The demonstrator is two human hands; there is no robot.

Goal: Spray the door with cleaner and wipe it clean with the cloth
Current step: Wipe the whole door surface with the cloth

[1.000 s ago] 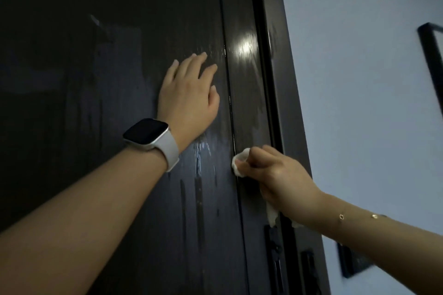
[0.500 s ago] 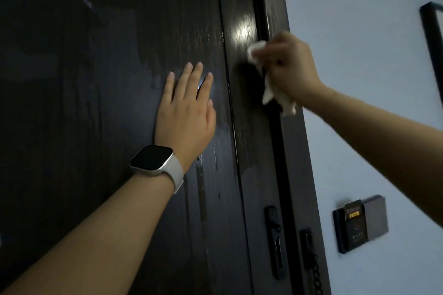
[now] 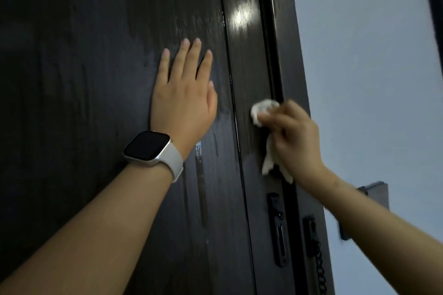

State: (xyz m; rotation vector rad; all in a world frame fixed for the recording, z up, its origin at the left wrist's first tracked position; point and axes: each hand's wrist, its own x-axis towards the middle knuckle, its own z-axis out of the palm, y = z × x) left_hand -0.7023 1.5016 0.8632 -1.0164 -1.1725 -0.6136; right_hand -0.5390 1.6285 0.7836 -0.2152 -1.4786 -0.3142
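Head view: my left hand (image 3: 183, 100) lies flat, fingers straight, on the dark door (image 3: 96, 79), a watch (image 3: 153, 151) on the wrist. My right hand (image 3: 296, 137) pinches a bunched white cloth (image 3: 262, 109) against the door's right strip, near the frame (image 3: 287, 55). Below: latch plate (image 3: 276, 227), chain (image 3: 317, 261). Wet streaks (image 3: 200, 175) under my left wrist.

a pale wall (image 3: 359, 79) fills the right side. a grey box (image 3: 376, 195) is mounted on it, and a dark frame edge (image 3: 435, 9) shows at far right. a smartwatch (image 3: 149, 148) has a white strap.
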